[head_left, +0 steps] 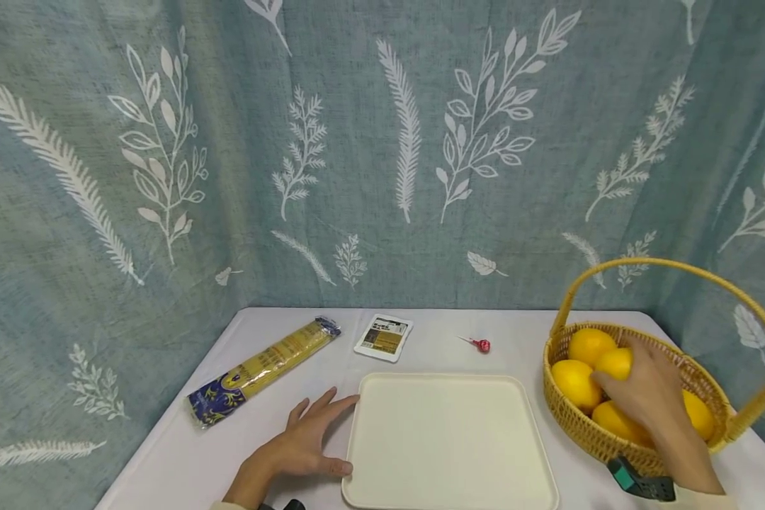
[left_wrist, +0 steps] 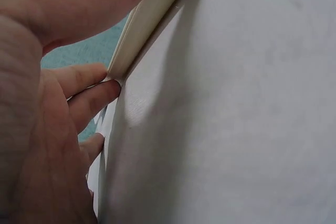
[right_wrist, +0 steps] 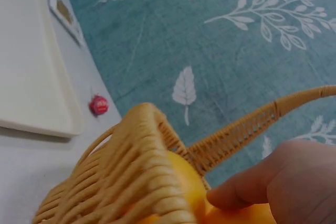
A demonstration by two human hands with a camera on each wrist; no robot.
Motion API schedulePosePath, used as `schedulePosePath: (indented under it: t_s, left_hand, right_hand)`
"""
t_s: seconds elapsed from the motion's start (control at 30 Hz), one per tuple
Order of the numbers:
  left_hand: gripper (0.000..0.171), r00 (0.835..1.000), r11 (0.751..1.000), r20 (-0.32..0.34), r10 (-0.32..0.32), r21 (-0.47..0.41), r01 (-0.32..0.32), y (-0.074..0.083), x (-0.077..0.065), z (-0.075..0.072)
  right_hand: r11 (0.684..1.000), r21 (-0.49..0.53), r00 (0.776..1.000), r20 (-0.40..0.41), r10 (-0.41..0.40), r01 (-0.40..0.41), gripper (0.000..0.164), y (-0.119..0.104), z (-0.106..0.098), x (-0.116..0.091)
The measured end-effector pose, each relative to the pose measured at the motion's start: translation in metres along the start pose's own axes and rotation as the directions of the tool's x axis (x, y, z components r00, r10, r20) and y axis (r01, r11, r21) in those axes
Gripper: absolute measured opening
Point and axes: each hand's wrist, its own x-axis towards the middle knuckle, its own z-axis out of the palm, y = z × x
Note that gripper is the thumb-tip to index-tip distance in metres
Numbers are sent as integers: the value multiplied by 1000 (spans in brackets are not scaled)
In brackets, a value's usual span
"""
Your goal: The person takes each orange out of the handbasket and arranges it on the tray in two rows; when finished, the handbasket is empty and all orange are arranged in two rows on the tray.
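In the head view my right hand (head_left: 649,386) reaches into the wicker basket (head_left: 570,421) and grips a yellow-orange fruit, which looks like an orange (head_left: 614,363). More oranges (head_left: 575,384) lie around it. In the right wrist view, the basket's woven wall (right_wrist: 123,169) hides most of the fruit, and a finger presses against an orange (right_wrist: 186,182). My left hand (head_left: 302,443) is spread at the left side of a cream tray (head_left: 449,439). Its thumb and a fingertip touch the rim; the left wrist view shows the fingers close by the tray's edge (left_wrist: 149,24).
Left of the tray lies a blue and gold packet (head_left: 264,370). Behind the tray are a small white packet (head_left: 384,338) and a red lollipop (head_left: 481,345). The basket's tall handle (head_left: 669,263) arches above the right hand. A patterned curtain (head_left: 370,156) borders the white table.
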Motion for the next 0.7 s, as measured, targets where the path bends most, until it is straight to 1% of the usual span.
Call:
schedulePosePath:
  t_s: [0.1, 0.17, 0.3, 0.43, 0.57, 0.7]
  left_hand:
    - [108, 1000, 1000, -2, -5, -1, 5, -1, -3, 0]
    - [107, 1000, 1000, -2, -3, -1, 3, -1, -4, 0]
    - [107, 1000, 1000, 4, 7, 5, -7, -3, -5, 0]
    - [109, 1000, 1000, 12, 11, 12, -11, -4, -2, -1]
    - [110, 1000, 1000, 21, -8, 15, 7, -3, -1, -1]
    - [110, 1000, 1000, 18, -23, 21, 23, -3, -2, -1]
  right_hand:
    - [1000, -3, 999, 36, 31, -31, 93, 0, -3, -2]
    - [1000, -3, 999, 33, 24, -24, 90, 0, -5, -4]
    - [1000, 4, 999, -31, 12, -12, 83, -1, -6, -7]
    - [1000, 17, 995, -100, 3, -2, 82, -4, -7, -10]
    - [999, 36, 989, -148, -28, 33, 81, -8, -8, -13]
    - [994, 73, 978, -198, -64, 80, 78, -18, -7, -16]
